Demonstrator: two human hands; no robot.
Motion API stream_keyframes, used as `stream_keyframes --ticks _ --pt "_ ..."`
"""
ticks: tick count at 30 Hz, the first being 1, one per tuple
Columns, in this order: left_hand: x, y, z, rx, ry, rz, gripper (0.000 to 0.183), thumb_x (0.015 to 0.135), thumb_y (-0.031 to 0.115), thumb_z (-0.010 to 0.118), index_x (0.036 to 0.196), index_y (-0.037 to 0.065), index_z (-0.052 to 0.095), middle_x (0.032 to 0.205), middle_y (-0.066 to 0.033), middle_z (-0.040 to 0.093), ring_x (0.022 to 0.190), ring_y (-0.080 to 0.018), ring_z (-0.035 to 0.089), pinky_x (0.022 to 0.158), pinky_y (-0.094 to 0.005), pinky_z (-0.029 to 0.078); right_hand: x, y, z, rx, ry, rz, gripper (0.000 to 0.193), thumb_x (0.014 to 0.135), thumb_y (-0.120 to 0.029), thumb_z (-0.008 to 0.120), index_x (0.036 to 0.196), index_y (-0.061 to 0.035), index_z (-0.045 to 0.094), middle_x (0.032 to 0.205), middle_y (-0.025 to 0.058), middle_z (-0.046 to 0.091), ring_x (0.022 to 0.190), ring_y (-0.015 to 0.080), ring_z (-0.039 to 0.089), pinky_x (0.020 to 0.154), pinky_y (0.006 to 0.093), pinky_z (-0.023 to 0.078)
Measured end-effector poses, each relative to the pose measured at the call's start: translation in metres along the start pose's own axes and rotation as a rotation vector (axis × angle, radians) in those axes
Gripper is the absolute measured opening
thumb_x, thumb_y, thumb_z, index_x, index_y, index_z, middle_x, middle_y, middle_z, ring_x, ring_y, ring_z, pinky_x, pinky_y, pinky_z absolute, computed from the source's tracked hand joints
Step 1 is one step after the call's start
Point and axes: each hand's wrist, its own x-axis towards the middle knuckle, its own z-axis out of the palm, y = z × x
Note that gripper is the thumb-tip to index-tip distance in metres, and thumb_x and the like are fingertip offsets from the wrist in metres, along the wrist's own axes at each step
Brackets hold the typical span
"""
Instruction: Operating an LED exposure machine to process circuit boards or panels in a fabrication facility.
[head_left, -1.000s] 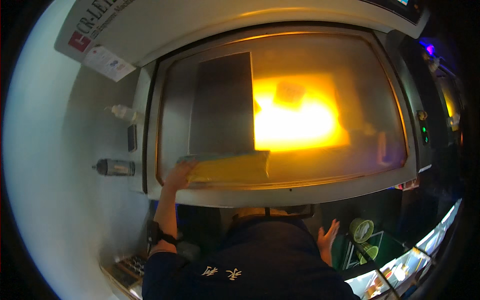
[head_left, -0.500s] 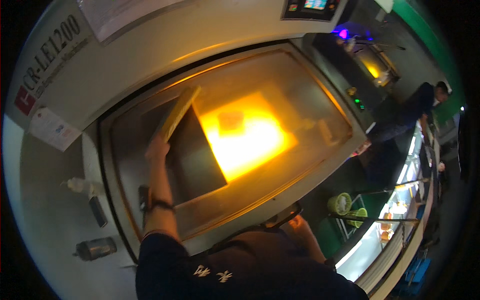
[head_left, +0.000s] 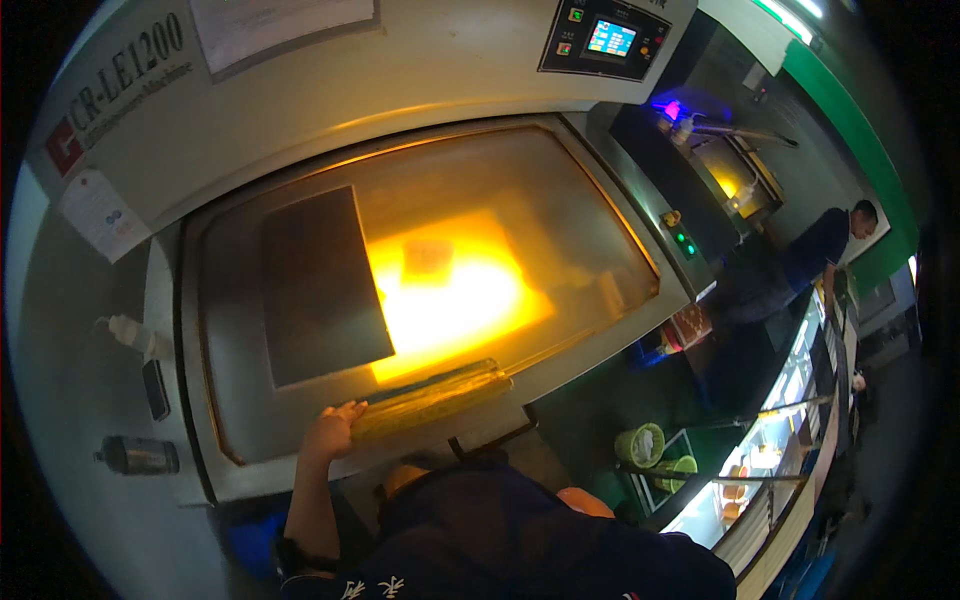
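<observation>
my left hand has its fingers closed on the left end of a long, narrow, yellow see-through bar. the bar slants slightly upward to the right, along the near edge of a broad, grey metal surface, around the middle of that edge; i cannot tell whether its underside touches the metal. of my right hand i cannot tell whether the fingers are wide or narrow: a rounded orange-toned shape shows past my dark shirt, too unclear to name.

just beyond the bar, a flat, dark grey rectangular panel takes up much of the surface's left half. against the panel's right edge, a bright yellow glow spreads across the middle.

past the surface's left edge are a pale squeeze bottle, a black phone-shaped slab and a dark grey cylindrical bottle, one below another. over the far edge hangs a cream machine hood with a black control panel at its right end. off the near right corner, well apart, are two pale green baskets, and farther off a co-worker in dark clothes leans forward.
</observation>
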Motion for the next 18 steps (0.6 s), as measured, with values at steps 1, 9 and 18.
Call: stream_keyframes --ticks 1,9,18 --pt "-0.001 0.003 0.005 0.041 0.026 -0.06 0.077 0.075 0.021 0.072 0.144 0.02 0.036 0.148 -0.0041 0.037 0.128 -0.0323 0.042 0.107 -0.0424 0.037 0.013 0.012 -0.015 -0.076 0.0 -0.033 0.028 0.09 -0.026 0.054 0.103 -0.0026 0.062 0.1 0.0162 0.065 0.093 0.0282 0.061 0.081 0.0399 0.046" --pt "-0.042 0.108 0.041 0.185 0.441 -0.414 0.085 0.072 0.013 0.072 0.144 0.029 0.03 0.145 -0.0005 0.04 0.129 -0.0339 0.042 0.095 -0.0565 0.044 0.025 -0.137 -0.161 0.265 0.493 -0.391 0.046 0.089 -0.034 0.058 0.118 0.0007 0.059 0.119 0.0168 0.062 0.113 0.0292 0.058 0.098 0.0369 0.043" --pt "-0.01 0.084 0.158 -0.699 0.306 -0.15 0.077 0.069 0.008 0.064 0.141 0.025 0.042 0.13 -0.0148 0.055 0.116 -0.0354 0.054 0.094 -0.0415 0.046 0.035 -0.07 -0.134 0.473 0.366 -0.275 0.041 0.091 -0.023 0.057 0.124 0.0012 0.056 0.11 0.0124 0.064 0.097 0.0167 0.061 0.08 0.0281 0.049"
